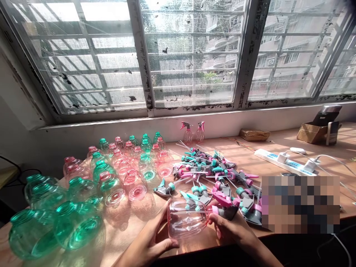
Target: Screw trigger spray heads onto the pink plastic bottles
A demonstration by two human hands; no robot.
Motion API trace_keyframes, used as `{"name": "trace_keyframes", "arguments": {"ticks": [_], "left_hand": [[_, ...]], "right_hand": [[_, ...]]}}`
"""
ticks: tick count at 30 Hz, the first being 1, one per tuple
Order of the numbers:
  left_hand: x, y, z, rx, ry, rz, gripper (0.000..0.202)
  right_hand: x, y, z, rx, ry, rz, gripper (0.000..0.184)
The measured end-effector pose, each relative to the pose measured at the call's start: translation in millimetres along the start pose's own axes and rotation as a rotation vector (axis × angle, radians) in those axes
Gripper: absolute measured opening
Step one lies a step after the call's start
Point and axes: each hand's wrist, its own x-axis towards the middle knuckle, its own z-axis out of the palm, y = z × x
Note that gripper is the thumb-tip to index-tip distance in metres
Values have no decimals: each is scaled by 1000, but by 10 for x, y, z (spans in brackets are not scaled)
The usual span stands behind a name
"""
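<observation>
A clear pink spray bottle lies sideways over the table's front edge, its base toward the left. My left hand is closed around the base end, thumb below and fingers behind. At the neck, my right hand grips the pink collar of a pink and grey trigger sprayer, which sits on the bottle's mouth. Whether it is fully screwed down I cannot tell. Just behind lies a pile of trigger sprayers in pink, teal and grey with thin tubes. A single teal sprayer lies left of the pile.
Open-necked green bottles and pink bottles stand in rows on the left. Two bottles with sprayers stand by the wall. A power strip with plugs and a cardboard box are on the right. One patch there is blurred.
</observation>
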Motion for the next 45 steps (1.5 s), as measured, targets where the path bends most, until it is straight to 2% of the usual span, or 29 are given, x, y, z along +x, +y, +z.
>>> {"name": "trace_keyframes", "arguments": {"ticks": [7,12,16,24,29,35,40,45], "left_hand": [[1,-91,-9,-12,19,-4,99],[5,-172,1,-62,6,-7,95],[2,-149,13,-84,-24,30,96],[-36,-152,-44,124,5,45,91],[-31,-174,-35,83,4,63,88],[-17,-167,-24,-20,-38,47,99],[-32,-144,-29,95,2,49,89],[-12,-172,-22,-10,-4,56,87]], "right_hand": [[11,-18,19,56,3,0,41],[28,18,1,84,-24,-6,42],[16,57,-47,51,-72,8,46],[-17,59,-81,32,-96,50,43],[-18,9,-49,32,-95,46,46],[-25,8,-64,-11,-102,15,47],[-23,10,-68,6,-85,31,42],[-15,43,-71,23,-90,53,43]]}}
